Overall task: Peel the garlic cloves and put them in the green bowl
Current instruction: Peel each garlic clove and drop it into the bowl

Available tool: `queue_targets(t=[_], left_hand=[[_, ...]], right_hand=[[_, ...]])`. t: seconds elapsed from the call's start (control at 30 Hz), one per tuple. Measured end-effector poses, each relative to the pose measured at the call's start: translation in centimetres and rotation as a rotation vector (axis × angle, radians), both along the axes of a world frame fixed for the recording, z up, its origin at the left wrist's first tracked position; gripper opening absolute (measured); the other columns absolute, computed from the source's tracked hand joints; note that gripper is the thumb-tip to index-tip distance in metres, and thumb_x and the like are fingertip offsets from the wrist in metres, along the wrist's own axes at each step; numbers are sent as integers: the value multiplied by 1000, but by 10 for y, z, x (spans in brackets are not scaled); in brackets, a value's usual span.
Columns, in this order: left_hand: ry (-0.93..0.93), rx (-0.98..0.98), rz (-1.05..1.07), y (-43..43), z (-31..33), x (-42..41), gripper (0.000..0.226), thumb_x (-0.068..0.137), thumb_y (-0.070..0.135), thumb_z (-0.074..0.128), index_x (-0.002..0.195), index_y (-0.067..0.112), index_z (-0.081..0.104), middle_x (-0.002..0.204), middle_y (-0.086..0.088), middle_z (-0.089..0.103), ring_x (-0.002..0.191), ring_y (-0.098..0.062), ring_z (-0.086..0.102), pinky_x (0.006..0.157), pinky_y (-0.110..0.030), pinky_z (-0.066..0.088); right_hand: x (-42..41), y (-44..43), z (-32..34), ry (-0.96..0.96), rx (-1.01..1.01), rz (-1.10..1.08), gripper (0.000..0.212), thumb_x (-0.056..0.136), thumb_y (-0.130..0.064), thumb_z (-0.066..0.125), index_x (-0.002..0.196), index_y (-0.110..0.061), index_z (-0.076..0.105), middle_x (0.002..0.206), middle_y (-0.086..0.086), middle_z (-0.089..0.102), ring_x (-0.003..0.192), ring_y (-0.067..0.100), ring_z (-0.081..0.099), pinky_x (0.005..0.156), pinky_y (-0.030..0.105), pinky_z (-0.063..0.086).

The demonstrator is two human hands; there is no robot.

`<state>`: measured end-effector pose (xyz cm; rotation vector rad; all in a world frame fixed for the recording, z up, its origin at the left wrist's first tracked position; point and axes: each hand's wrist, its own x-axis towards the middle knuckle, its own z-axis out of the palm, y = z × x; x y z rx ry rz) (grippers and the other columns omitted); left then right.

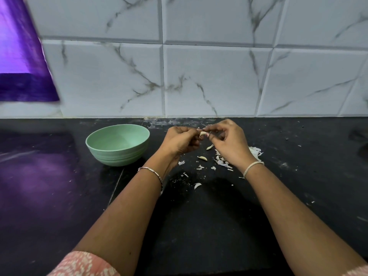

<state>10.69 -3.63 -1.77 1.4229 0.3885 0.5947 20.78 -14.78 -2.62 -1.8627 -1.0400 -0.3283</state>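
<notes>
Both hands, left hand (182, 141) and right hand (227, 143), are pinching one garlic clove (203, 133), with the green bowl (117, 144) lying nearer the left.

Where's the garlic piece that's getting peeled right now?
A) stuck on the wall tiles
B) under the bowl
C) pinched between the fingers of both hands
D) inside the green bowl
C: the left hand and the right hand both pinch the garlic clove, beside the green bowl, not in it.

Pale garlic clove (203, 133) held aloft, right of upright green bowl (117, 155).
</notes>
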Motion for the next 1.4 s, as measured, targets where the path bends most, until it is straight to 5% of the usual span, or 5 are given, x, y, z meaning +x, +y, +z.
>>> queue_targets(t=[0.23,0.37,0.47,1.0,1.4], left_hand=[[-3,89,-12,-4,-1,-1,12,82,4,73,93,2,71,81,-12,65,68,-16,57,67,-22,54],[93,608,229,-3,-5,3,12,81,20,76,92,18,72,75,6,68,69,-8,63,72,-20,52],[85,748,263,-9,-5,3,13,83,20,73,96,24,73,81,9,69,77,-5,66,76,-21,54],[-47,400,258,-16,-6,10,13,83,13,75,81,26,74,85,2,75,87,-14,70,88,-40,57],[18,546,275,-10,-2,7,11,85,16,74,95,20,77,90,5,75,87,-3,68,80,-12,50]], right_hand=[[-7,-2,0,-172,-121,-123,10,92,-14,61,99,-14,69,96,-5,57,85,16,57,76,29,44],[-8,1,-2,-176,-196,-145,13,93,-9,56,101,-11,66,106,6,60,100,25,58,85,36,44],[-9,1,-2,-191,-205,-164,15,92,-7,55,101,-9,66,105,7,61,101,26,58,85,35,43],[-7,7,1,70,7,-228,12,84,-11,66,89,-17,74,77,-5,66,69,8,56,67,20,41],[-6,8,-2,91,40,-189,12,82,-12,66,87,-19,74,73,-6,68,62,10,59,64,24,49]])
